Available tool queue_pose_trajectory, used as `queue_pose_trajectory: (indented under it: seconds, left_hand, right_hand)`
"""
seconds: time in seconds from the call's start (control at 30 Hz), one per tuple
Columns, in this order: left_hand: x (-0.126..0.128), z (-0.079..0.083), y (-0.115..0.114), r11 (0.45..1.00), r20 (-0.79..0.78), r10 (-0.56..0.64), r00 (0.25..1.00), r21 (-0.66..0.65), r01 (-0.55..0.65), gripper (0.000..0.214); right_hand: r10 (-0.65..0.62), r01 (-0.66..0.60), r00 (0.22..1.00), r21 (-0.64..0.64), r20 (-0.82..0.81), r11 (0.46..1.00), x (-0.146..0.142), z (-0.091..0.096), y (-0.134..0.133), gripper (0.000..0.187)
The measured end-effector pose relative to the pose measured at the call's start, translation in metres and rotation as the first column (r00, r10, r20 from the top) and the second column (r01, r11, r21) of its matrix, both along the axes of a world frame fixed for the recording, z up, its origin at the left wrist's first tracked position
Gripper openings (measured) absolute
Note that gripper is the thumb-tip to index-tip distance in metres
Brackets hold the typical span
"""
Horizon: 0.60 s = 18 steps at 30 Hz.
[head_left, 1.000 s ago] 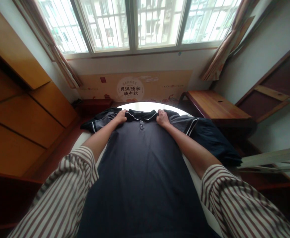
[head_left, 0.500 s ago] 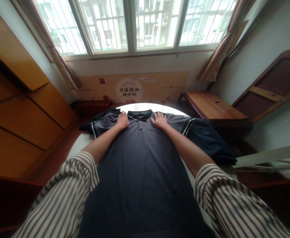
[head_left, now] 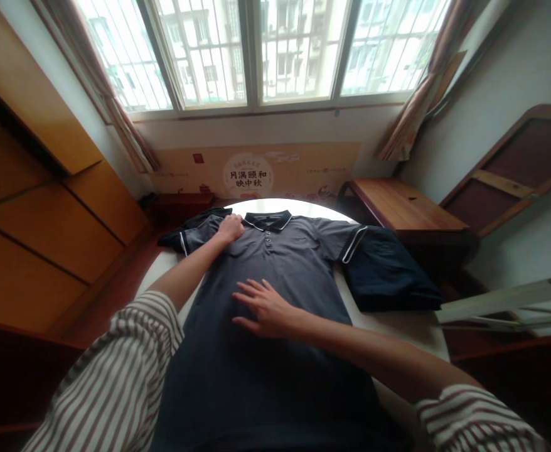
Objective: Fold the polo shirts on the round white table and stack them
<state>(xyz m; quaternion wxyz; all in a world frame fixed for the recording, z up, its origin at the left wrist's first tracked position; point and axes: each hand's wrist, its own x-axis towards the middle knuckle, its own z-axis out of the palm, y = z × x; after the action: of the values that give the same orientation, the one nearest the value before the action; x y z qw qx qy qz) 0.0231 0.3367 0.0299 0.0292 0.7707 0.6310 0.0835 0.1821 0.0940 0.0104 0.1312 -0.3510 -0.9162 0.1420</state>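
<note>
A dark grey polo shirt (head_left: pixel 275 270) with a white-trimmed collar and sleeves lies flat, spread on a white surface (head_left: pixel 162 267). My left hand (head_left: pixel 231 229) is on the shirt's shoulder beside the collar, its fingers curled into the cloth. My right hand (head_left: pixel 263 307) lies on the middle of the shirt's chest with its fingers spread. Beyond the right sleeve, a folded dark garment (head_left: pixel 388 270) sits on the white surface. A dark fold of cloth (head_left: pixel 200 220) shows behind the left sleeve.
A wooden bench (head_left: pixel 407 204) stands to the right, with a pale wooden rail (head_left: pixel 506 301) in front of it. Orange wooden cabinets (head_left: pixel 54 220) line the left. A printed board (head_left: pixel 251 172) stands below the barred windows (head_left: pixel 256 53).
My right hand has left the shoulder and moved down to the chest, fingers spread. My left hand stays near the collar. The shirt looks smoother than a second ago.
</note>
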Motion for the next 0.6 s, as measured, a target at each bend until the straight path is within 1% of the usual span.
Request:
queue_pose_trajectory:
  seconds: [0.07,0.13,0.2,0.27,0.33,0.43,0.6]
  left_hand:
    - [-0.028,0.015,0.005,0.995,-0.009,0.066,0.998,0.079,-0.065,0.044]
    - [-0.060,0.024,0.008,0.982,-0.024,0.154,0.988,0.113,-0.150,0.047]
    - [-0.089,0.027,0.011,0.975,-0.020,0.210,0.977,0.074,-0.208,0.047]
    - [-0.110,0.027,0.014,0.978,0.010,0.209,0.978,0.016,-0.209,0.038]
    - [-0.122,0.026,0.015,0.984,0.050,0.176,0.983,0.004,-0.176,0.032]
    - [-0.130,0.027,0.016,0.986,0.092,0.161,0.983,0.032,-0.164,0.032]
    - [-0.133,0.030,0.019,0.973,0.108,0.213,0.971,0.065,-0.220,0.030]
  right_hand:
    - [0.072,-0.074,0.997,-0.090,-0.025,0.993,0.001,-0.001,-0.028,0.071]
    - [0.116,-0.118,0.993,-0.163,-0.025,0.979,0.006,-0.003,-0.048,0.074]
    - [0.141,-0.143,0.990,-0.205,-0.022,0.968,0.011,-0.004,-0.060,0.076]
    - [0.153,-0.155,0.988,-0.216,-0.024,0.964,0.015,-0.004,-0.066,0.076]
    - [0.152,-0.157,0.988,-0.215,-0.037,0.964,0.016,-0.002,-0.071,0.073]
    - [0.173,-0.182,0.983,-0.220,-0.057,0.958,0.017,0.004,-0.078,0.068]
    - [0.233,-0.242,0.970,-0.224,-0.067,0.944,0.021,0.010,-0.096,0.073]
